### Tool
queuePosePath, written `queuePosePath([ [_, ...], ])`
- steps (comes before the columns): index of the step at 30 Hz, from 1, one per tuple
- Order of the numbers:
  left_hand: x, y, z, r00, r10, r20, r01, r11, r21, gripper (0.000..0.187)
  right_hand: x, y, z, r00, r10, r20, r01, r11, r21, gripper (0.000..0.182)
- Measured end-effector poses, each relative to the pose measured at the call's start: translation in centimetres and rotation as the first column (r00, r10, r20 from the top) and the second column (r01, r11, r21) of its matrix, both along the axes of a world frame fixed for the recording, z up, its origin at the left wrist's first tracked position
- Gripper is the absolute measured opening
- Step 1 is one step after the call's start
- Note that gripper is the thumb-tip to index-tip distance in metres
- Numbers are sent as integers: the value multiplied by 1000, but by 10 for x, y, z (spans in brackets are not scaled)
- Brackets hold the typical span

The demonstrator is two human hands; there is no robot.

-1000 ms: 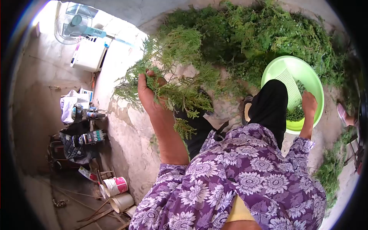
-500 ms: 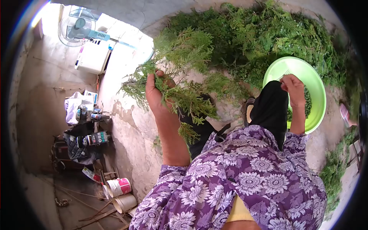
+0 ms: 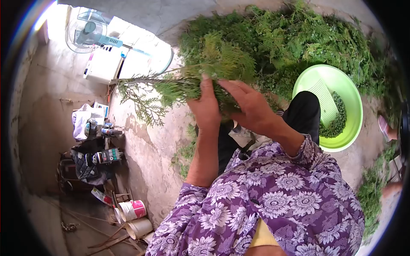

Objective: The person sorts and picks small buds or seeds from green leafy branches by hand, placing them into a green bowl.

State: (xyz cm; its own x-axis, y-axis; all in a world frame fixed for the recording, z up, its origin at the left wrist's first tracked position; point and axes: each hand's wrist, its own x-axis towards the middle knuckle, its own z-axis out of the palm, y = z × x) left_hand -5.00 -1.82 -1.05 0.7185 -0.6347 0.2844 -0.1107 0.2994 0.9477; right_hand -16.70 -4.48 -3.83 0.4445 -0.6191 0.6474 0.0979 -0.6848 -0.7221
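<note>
My left hand (image 3: pixel 206 106) is closed around a leafy evergreen branch (image 3: pixel 175 87), which looks like cypress. Its bare woody end points left and its feathery tips fan out to the right. Beside it, my right hand (image 3: pixel 258 112) reaches in at the foliage with thumb and fingers apart; the fingertips touch the greenery. Over to the right sits a light green basin (image 3: pixel 356 115) holding many small green berries (image 3: pixel 335 123). A ridged pale green board or rack (image 3: pixel 322 100) leans inside it, now in plain sight.
A large heap of cut evergreen branches (image 3: pixel 282 47) lies at the back. More cuttings (image 3: pixel 371 192) are on the floor at right, near another person's foot (image 3: pixel 386 128). To the left stand a fan (image 3: pixel 87 30), a white box (image 3: pixel 102 66) and buckets (image 3: pixel 132 210).
My right hand has left the basin and moved left to the branch. My left hand has shifted right with the branch, which now lies more level.
</note>
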Motion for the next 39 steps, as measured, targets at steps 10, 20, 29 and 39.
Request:
queuePosePath([
  [10,8,29,29,852,-513,106,440,811,384,38,-12,-19,-14,981,117,155,-174,885,433,35],
  [20,92,33,14,950,-311,31,308,948,85,46,-28,-34,4,753,483,446,-639,375,672,23],
  [29,39,9,-46,506,-770,-388,828,560,-31,49,-1,-41,-24,677,533,507,-672,167,722,29],
  [39,24,23,-12,491,-519,-700,704,709,-31,27,15,-48,-52,746,558,363,-568,249,785,29],
])
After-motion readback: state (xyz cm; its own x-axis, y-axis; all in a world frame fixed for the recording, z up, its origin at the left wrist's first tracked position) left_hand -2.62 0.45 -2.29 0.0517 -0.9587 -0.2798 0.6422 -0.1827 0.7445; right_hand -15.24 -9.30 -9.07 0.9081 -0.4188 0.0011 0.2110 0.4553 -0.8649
